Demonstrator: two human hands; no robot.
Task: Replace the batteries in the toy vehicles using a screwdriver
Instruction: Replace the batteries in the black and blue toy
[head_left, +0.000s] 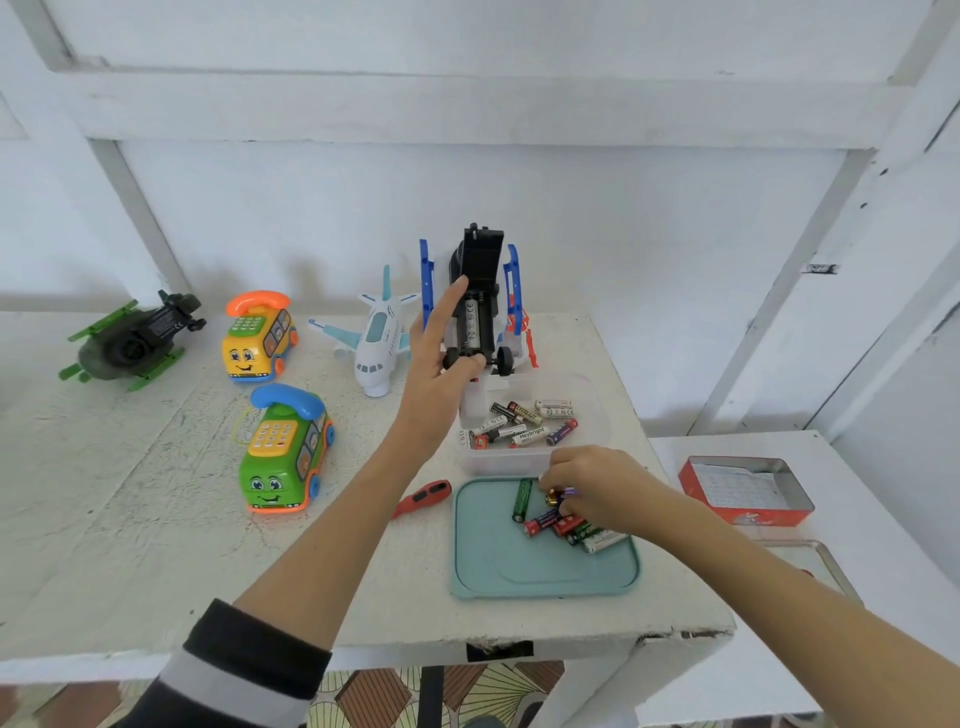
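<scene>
the left hand (441, 358) grips the toy vehicle (480, 301), tipped belly-up above the clear tub (524, 457), its battery bay open. the right hand (587, 483) pinches a battery (558, 497) over the teal lid (483, 561). the red screwdriver (423, 496) lies just left of it.

White wall (467, 197), worn white table (130, 519)
</scene>
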